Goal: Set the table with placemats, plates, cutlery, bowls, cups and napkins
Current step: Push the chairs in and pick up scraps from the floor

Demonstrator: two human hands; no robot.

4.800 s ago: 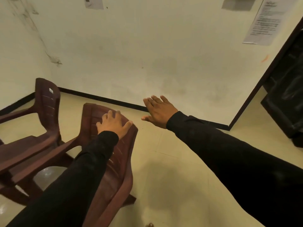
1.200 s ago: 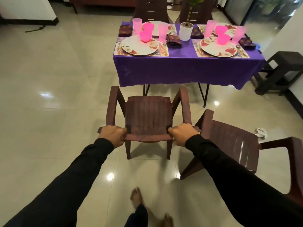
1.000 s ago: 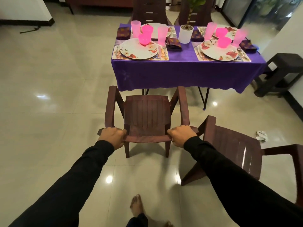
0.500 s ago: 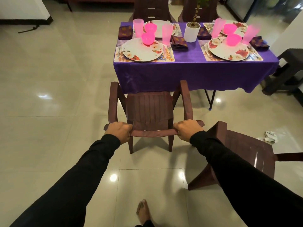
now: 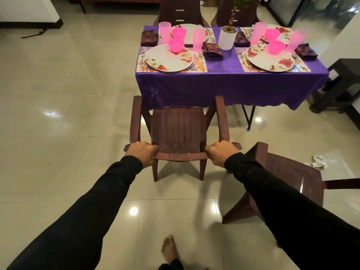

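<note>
I hold a brown plastic chair [image 5: 179, 129] by the top of its backrest. My left hand [image 5: 141, 153] grips its left corner and my right hand [image 5: 222, 153] grips its right corner. The chair's front reaches the hanging edge of the purple tablecloth [image 5: 224, 86]. On the table lie floral placemats [image 5: 200, 68], white floral plates [image 5: 167, 59], pink bowls [image 5: 176, 45], pink cups [image 5: 198, 40], folded napkins [image 5: 212, 50] and cutlery [image 5: 195, 59]. A white plant pot [image 5: 227, 38] stands in the middle.
A second brown chair [image 5: 288, 178] stands askew just right of my right arm. Two more chairs [image 5: 180, 10] sit behind the table. A dark stool [image 5: 342, 86] is at the right wall. Crumpled paper [image 5: 318, 161] lies on the shiny tiled floor.
Earlier I stood at a wall beside the chairs. Since then I have gripped this chair and walked it forward, so that its front now meets the tablecloth.
</note>
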